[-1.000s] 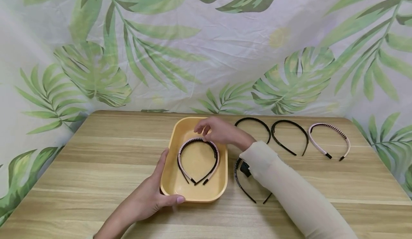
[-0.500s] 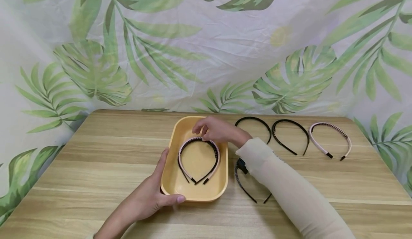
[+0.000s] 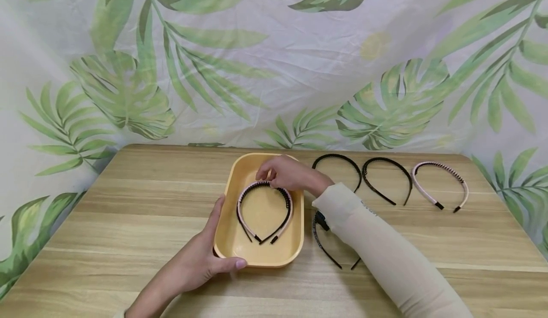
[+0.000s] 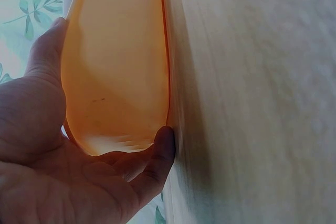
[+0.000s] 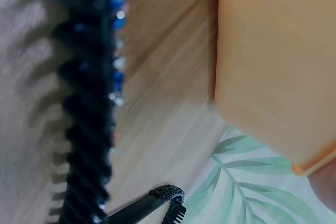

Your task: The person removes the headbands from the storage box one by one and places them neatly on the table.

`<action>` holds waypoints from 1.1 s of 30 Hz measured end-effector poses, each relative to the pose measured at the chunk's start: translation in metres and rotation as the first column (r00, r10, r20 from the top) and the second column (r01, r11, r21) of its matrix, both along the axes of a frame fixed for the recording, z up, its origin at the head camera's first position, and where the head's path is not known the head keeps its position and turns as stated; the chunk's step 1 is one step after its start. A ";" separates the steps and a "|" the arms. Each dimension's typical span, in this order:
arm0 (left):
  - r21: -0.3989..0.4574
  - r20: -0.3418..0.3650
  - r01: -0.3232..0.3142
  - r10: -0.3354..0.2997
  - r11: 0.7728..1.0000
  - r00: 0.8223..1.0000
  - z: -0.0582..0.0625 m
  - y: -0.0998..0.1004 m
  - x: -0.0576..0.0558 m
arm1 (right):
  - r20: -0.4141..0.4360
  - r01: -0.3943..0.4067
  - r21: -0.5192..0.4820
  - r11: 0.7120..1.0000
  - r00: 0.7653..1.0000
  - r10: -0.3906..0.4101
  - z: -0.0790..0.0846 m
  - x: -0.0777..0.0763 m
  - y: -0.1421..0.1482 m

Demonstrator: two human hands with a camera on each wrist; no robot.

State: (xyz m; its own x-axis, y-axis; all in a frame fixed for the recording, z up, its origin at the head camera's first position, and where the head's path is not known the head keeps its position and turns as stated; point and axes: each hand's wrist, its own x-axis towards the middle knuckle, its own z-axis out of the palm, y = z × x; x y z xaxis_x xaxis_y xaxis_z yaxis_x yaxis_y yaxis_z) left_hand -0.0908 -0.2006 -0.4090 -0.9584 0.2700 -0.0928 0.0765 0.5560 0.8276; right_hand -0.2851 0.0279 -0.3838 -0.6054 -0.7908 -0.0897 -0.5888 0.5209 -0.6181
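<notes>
A yellow-orange plastic tray stands on the wooden table, and two headbands lie overlapped inside it. One is pink; the other is thin and black. My left hand grips the tray's near left corner, thumb on the front rim and fingers along the side. In the left wrist view, the fingers curl under its orange wall. Reaching over the tray's right rim, my right hand pinches the top of the overlapped headbands; its fingertips are partly hidden.
Along the back right lie a black headband, another black one and a pink one. A beaded dark headband lies partly under my right forearm. A leaf-print cloth hangs behind the table.
My right hand has shifted very slightly to the left at the top of the headbands. The left hand keeps its grip on the tray. The whole view has drifted a little.
</notes>
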 end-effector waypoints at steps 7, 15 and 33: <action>-0.006 -0.002 -0.004 0.004 1.000 1.000 0.001 -0.001 0.000 | -0.017 0.005 0.021 1.000 1.000 -0.005 -0.003 -0.001 -0.001; -0.007 -0.006 0.001 -0.001 1.000 1.000 -0.001 0.000 0.000 | -0.020 0.003 0.020 1.000 1.000 -0.003 -0.003 -0.001 0.000; -0.010 -0.003 -0.007 0.007 1.000 1.000 -0.001 0.001 0.000 | -0.058 0.010 -0.004 1.000 0.998 -0.010 -0.002 0.001 0.001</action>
